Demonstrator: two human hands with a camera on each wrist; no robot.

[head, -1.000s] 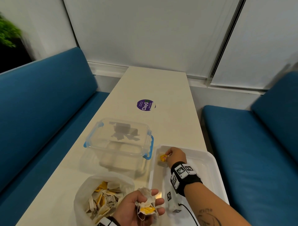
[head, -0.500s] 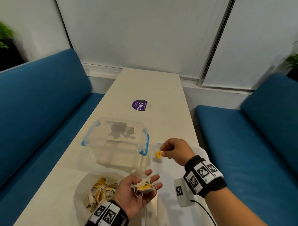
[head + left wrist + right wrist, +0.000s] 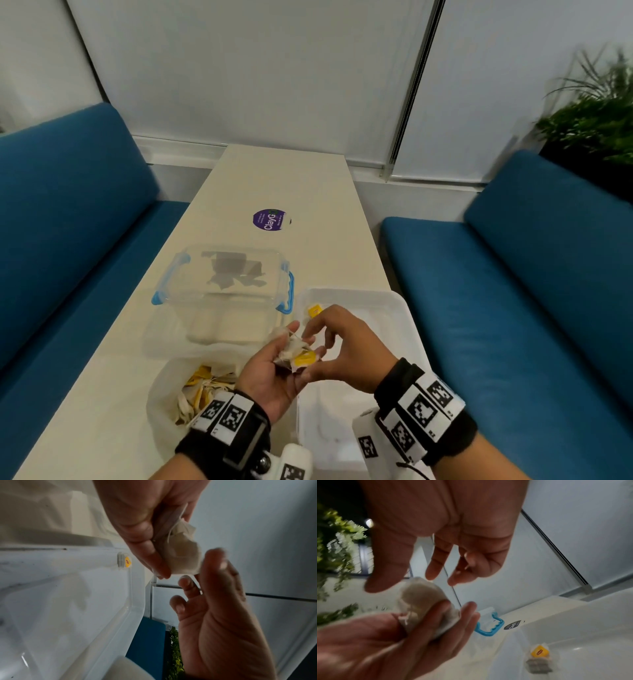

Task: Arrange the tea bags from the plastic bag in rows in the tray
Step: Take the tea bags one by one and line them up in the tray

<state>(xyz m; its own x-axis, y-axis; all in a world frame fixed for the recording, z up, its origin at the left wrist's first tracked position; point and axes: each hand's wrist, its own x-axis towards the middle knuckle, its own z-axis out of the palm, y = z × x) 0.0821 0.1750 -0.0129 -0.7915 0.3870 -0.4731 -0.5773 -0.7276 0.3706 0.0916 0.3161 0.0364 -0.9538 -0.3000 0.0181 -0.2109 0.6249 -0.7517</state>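
My left hand [image 3: 301, 339] is raised palm up over the tray's left edge and grips a small bundle of tea bags [image 3: 291, 349] with a yellow tag. The bundle [image 3: 183, 555] looks crumpled and cream-coloured, with loose strings. My right hand [image 3: 310, 353] hovers at the bundle [image 3: 423, 599], thumb and fingers spread around it, nothing pinched. One tea bag [image 3: 314, 311] with a yellow tag lies in the far left corner of the white tray [image 3: 376, 294]. The plastic bag [image 3: 164, 387] with several more tea bags sits open under my left wrist.
A clear plastic box [image 3: 222, 284] with blue handles stands on the table just left of the tray and beyond the plastic bag. A purple sticker [image 3: 269, 220] marks the table farther back. Blue benches run along both sides, and a plant [image 3: 596, 130] stands far right.
My right hand let go of one tea bag in the tray's far left corner and came back to the bundle. My left hand lifted the bundle up towards it.
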